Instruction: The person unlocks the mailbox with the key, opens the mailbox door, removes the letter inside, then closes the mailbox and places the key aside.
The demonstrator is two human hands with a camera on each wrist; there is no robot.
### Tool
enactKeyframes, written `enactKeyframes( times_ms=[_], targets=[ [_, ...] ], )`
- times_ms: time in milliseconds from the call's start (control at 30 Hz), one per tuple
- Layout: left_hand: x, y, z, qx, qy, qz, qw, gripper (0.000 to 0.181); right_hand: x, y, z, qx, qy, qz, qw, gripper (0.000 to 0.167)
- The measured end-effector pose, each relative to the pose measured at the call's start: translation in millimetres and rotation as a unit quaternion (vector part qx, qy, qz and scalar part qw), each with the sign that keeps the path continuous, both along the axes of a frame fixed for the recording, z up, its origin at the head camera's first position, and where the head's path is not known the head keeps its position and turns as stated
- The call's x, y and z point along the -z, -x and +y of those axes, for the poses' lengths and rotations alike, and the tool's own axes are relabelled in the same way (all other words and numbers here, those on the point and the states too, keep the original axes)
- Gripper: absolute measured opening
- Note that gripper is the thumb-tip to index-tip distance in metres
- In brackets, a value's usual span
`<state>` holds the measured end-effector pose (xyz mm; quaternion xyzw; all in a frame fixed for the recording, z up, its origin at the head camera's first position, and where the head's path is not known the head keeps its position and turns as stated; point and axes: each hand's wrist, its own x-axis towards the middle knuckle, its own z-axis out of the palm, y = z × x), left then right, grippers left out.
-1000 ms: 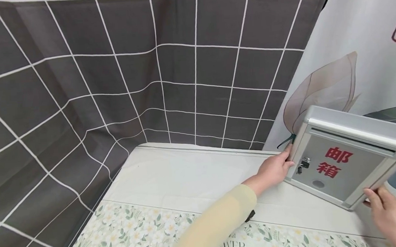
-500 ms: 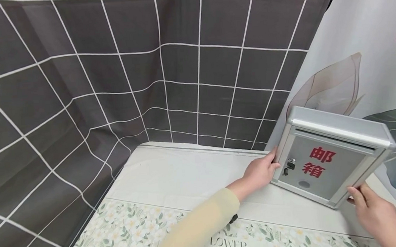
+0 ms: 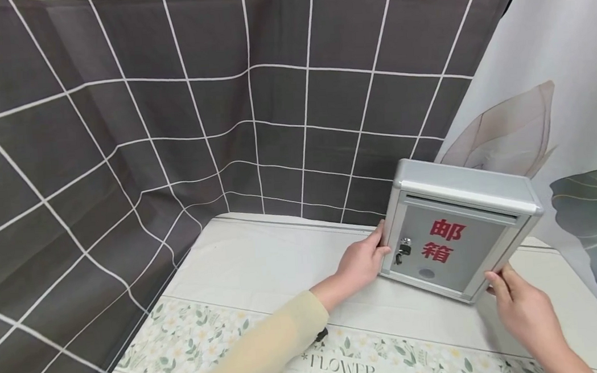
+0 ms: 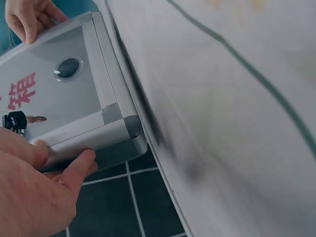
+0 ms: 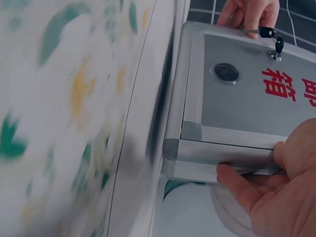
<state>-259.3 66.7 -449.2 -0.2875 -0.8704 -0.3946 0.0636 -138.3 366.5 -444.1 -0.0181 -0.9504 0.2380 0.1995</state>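
Note:
A silver metal mailbox (image 3: 467,256) with red characters on its front panel stands upright, angled, at the right side of the table. It has a slot near the top, a round window (image 5: 226,73) low on the panel, and a lock with keys (image 3: 403,249) hanging from it. My left hand (image 3: 359,261) grips its left side, thumb on the front edge. On the opposite side my right hand (image 3: 529,306) holds the lower right edge between thumb and fingers. A dark narrow gap or shadow runs under the box; whether it touches the table I cannot tell.
The table (image 3: 277,250) wears a white cloth with a floral band (image 3: 205,335). A dark curtain (image 3: 211,100) with white grid lines hangs behind and left. A pale leaf-patterned curtain (image 3: 582,123) hangs at the right. A small black object (image 3: 322,334) shows beside the left sleeve.
Both hands have carried the mailbox leftward across the table's back right area, keeping their grip on its sides. The head view has shifted slightly too.

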Motion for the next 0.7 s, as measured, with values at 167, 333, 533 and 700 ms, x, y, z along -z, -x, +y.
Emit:
enactKeyframes(
  times_ms=[167, 333, 533, 700],
  targets=[
    [-1.0, -4.1, -22.0, -0.017, -0.01, 0.003, 0.9998, 0.064, 1.6, 7.2, -17, -0.023, 0.007, 0.026, 0.9994, 0.021],
    [2.5, -7.7, -41.1, -0.033, -0.022, 0.002, 0.9992, 0.064, 2.2, 13.7, -33, -0.036, 0.008, 0.022, 0.9991, 0.025],
    [5.2, -12.1, -60.2, -0.055, -0.035, 0.0, 0.9979, 0.063, 3.5, 18.5, -51, -0.052, 0.011, 0.02, 0.9984, 0.04],
    [5.0, -15.2, -75.7, -0.068, -0.035, -0.005, 0.997, 0.062, 4.7, 22.5, -65, -0.075, 0.012, 0.036, 0.9965, 0.038]
  ],
)
